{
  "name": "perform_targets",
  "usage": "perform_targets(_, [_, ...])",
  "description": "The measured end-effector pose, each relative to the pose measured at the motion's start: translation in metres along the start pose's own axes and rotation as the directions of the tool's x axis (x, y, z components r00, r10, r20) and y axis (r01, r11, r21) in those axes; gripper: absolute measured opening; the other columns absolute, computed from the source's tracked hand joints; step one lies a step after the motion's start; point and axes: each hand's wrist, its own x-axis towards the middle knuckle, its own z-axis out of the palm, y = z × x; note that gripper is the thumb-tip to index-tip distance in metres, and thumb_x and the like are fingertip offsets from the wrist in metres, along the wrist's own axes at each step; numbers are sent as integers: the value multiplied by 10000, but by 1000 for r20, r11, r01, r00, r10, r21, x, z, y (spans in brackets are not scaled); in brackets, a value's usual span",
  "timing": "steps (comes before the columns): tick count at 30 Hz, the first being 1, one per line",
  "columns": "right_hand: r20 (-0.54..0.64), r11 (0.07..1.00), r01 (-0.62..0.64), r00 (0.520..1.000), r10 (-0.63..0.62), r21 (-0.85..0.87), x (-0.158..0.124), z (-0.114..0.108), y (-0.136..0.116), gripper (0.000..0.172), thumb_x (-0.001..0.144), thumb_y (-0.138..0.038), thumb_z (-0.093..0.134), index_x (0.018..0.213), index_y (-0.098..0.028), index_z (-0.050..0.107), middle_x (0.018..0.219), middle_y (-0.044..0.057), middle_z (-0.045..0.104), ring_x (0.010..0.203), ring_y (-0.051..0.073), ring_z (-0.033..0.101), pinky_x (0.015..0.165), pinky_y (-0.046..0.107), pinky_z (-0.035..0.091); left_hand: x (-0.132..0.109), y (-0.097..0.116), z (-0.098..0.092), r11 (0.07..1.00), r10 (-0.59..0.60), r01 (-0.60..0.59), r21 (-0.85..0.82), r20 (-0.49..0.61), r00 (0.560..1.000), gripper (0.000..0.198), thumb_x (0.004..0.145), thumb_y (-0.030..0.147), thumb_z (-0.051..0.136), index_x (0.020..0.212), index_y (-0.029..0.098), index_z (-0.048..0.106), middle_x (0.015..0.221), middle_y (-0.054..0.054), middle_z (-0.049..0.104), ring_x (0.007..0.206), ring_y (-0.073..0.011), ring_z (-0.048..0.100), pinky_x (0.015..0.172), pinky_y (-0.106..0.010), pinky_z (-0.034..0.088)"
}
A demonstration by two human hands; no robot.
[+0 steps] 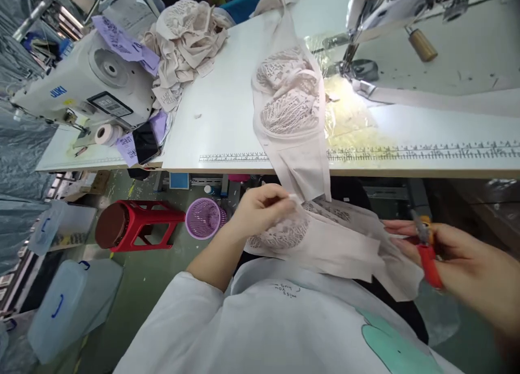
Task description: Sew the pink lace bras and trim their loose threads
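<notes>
My left hand (264, 214) is closed in a pinch on the edge of a pale pink lace bra (341, 244) that lies across my lap. Another lace bra (290, 103) lies on the table and hangs over its front edge, down to my left fingers. In my right hand (467, 260) is a small pair of scissors (430, 263) with red and orange handles, somewhat blurred. The fingers of that hand are close to the right end of the lap bra; whether they touch the fabric, I cannot tell.
A sewing machine (390, 11) stands over the table (219, 114), with a ruler strip (406, 153) along the front edge. At the left are a second machine (97, 76), a heap of bras (187, 43) and a phone (145, 143). A red stool (146, 225) and purple basket (203, 218) stand below.
</notes>
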Motion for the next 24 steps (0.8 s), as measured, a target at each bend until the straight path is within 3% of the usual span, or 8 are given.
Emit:
perform_targets(3, [8,974,142,989,-145,176,6,-2,-43,207,723,-486,754,783,-295,701,952,91,769,868,299,725,790,455,615,6,13,21,1000,-7,6,6,206,979,314,784,468,751,727,170,671,704,-24,610,542,-91,502,495,-235,407])
perform_targets(4, [-1,956,193,980,-198,222,8,0,-58,192,729,-457,768,773,-287,690,902,77,764,859,281,725,789,431,617,8,15,27,1000,12,-16,13,247,969,282,796,428,741,715,168,667,699,-22,607,550,-92,506,506,-235,411])
perform_targets(9, [104,891,304,929,-356,338,22,10,-101,161,783,-403,773,827,-275,686,850,26,728,780,203,693,683,325,601,18,16,44,993,93,-112,46,297,950,171,821,270,701,688,168,666,685,-15,621,584,-104,545,553,-229,441])
perform_targets(13, [140,894,267,932,-335,360,26,14,-104,171,789,-371,781,804,-256,655,795,14,688,698,173,653,580,277,565,18,14,45,993,80,-102,54,305,949,157,821,240,684,684,167,658,653,-5,612,575,-106,543,539,-220,429])
perform_targets(21, [37,915,218,969,-245,340,25,22,-107,313,778,-491,775,766,-236,594,798,30,665,688,177,636,604,300,567,15,11,52,989,-103,75,128,229,968,150,803,252,648,692,157,611,653,26,540,590,-90,457,541,-215,351])
perform_targets(24, [140,935,201,958,-250,294,31,18,-98,380,796,-591,726,809,-235,595,775,23,636,649,167,606,558,286,533,18,16,50,981,-193,184,57,285,939,188,792,276,651,669,150,587,569,52,462,534,-73,393,513,-213,312])
